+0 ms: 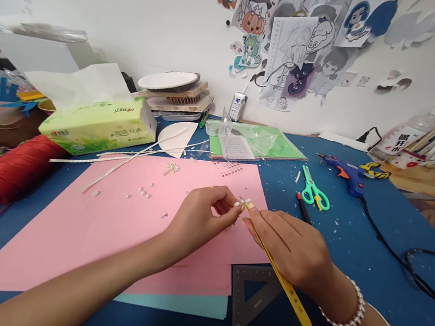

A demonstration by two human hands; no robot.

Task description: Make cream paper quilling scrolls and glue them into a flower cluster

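Over the pink paper (114,245)'s right side, our right hand (296,248) curls round yellow tweezers (297,307), probably light, springy, best gripped mid-length, while our left hand (201,216) pinches closed, on what we cannot tell.

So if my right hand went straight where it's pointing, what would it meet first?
Most likely your left hand, just ahead of the right hand holding the slim yellow tool, though depth is unclear.
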